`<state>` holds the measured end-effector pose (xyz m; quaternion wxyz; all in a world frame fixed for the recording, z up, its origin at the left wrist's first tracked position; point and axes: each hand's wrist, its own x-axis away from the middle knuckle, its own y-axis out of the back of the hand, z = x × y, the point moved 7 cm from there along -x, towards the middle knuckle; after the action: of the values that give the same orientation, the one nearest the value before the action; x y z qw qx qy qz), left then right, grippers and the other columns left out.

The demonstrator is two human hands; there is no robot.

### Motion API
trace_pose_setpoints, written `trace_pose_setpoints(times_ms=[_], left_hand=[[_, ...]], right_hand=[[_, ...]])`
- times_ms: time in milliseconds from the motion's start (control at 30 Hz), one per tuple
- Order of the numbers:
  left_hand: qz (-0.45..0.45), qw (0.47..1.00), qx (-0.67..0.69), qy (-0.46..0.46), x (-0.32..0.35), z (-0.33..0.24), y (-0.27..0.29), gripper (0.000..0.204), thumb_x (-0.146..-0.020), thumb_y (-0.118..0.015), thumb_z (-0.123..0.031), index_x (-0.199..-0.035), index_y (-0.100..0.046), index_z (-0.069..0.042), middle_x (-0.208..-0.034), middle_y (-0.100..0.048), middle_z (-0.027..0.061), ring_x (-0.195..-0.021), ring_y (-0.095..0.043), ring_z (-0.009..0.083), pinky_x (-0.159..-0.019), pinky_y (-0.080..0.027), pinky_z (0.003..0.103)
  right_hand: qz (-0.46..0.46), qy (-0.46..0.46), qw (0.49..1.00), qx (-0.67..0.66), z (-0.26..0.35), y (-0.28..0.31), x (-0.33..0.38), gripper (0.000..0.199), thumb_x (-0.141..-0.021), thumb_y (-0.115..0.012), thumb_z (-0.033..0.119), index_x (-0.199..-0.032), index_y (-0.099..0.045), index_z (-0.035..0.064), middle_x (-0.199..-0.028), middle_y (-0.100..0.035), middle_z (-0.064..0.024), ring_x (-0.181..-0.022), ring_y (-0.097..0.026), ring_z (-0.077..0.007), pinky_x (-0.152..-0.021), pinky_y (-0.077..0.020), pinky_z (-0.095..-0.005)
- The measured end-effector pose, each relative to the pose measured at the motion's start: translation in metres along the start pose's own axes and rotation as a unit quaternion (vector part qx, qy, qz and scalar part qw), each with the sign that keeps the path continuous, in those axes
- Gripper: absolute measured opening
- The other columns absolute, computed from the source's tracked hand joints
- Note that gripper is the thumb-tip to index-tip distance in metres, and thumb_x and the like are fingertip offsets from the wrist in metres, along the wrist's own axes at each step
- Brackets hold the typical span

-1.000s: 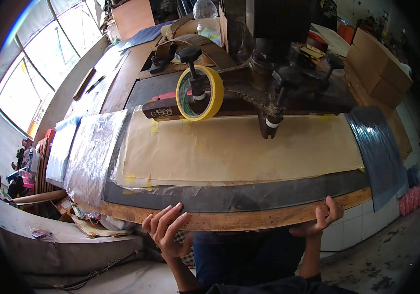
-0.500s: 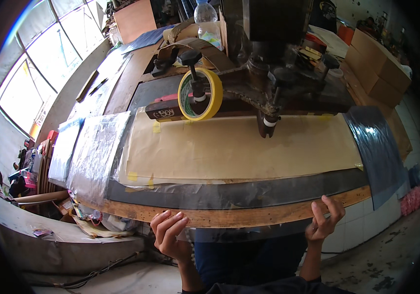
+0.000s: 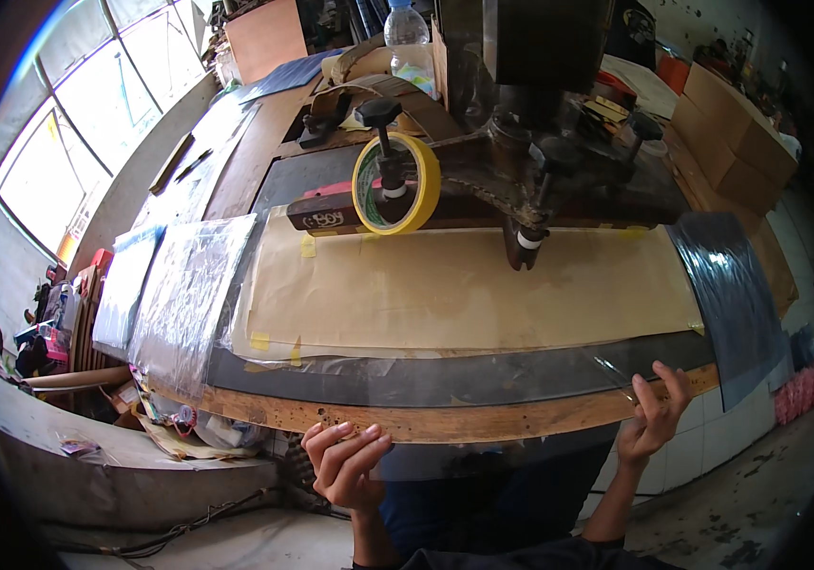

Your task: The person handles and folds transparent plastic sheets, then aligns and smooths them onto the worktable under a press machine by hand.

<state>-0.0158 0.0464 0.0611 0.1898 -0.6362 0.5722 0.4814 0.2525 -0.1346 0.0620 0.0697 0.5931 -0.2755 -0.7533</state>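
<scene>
A clear, thin plastic sheet [image 3: 492, 464] stretches between my hands in front of the table's wooden front edge [image 3: 483, 421]. Its outline is hard to make out. My left hand [image 3: 345, 467] has its fingers curled at the sheet's left side, just below the wood. At the right side, my right hand [image 3: 652, 415] pinches the sheet, and a streak of glare shows beside its fingertips. Beyond the hands, a large tan paper sheet [image 3: 473, 290] with small yellow tape pieces lies on a dark mat [image 3: 445, 382].
Over the paper stands a dark metal press [image 3: 518, 171] with a bar and knobs. A yellow tape roll [image 3: 426, 190] hangs on one knob. Clear plastic packs [image 3: 188, 290] lie at left, a bluish plastic stack [image 3: 725, 294] at right. Cardboard boxes [image 3: 730, 133] stand farther right.
My right hand has moved right and slightly up. My left hand has shifted a little right and down. Glare now shows on the clear sheet by the right hand.
</scene>
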Motion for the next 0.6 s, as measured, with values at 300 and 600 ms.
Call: trace_pose_setpoints(times_ms=[300,600], left_hand=[[0.003,0.999,0.043,-0.009,0.003,-0.017,0.013,0.006,-0.067,-0.069,-0.026,-0.068,-0.071,-0.021,-0.072,-0.066,-0.0079,-0.082,-0.055,0.011,-0.085,-0.037,0.035],[-0.012,0.989,0.145,-0.013,-0.001,-0.027,0.026,0.019,-0.072,-0.06,-0.023,-0.056,-0.065,-0.013,-0.066,-0.065,-0.0041,-0.067,-0.058,0.012,-0.07,-0.036,0.029]], right_hand=[[-0.033,-0.012,0.998,-0.048,-0.009,0.013,-0.004,0.031,-0.096,-0.033,0.026,-0.102,-0.059,0.0094,-0.105,-0.056,-0.0157,-0.096,-0.052,-0.0311,-0.085,-0.0422,-0.0463],[-0.103,0.08,0.99,-0.044,0.007,0.052,-0.008,0.042,-0.096,-0.026,0.034,-0.084,-0.057,0.0099,-0.096,-0.057,-0.0108,-0.091,-0.05,-0.0255,-0.079,-0.042,-0.043]])
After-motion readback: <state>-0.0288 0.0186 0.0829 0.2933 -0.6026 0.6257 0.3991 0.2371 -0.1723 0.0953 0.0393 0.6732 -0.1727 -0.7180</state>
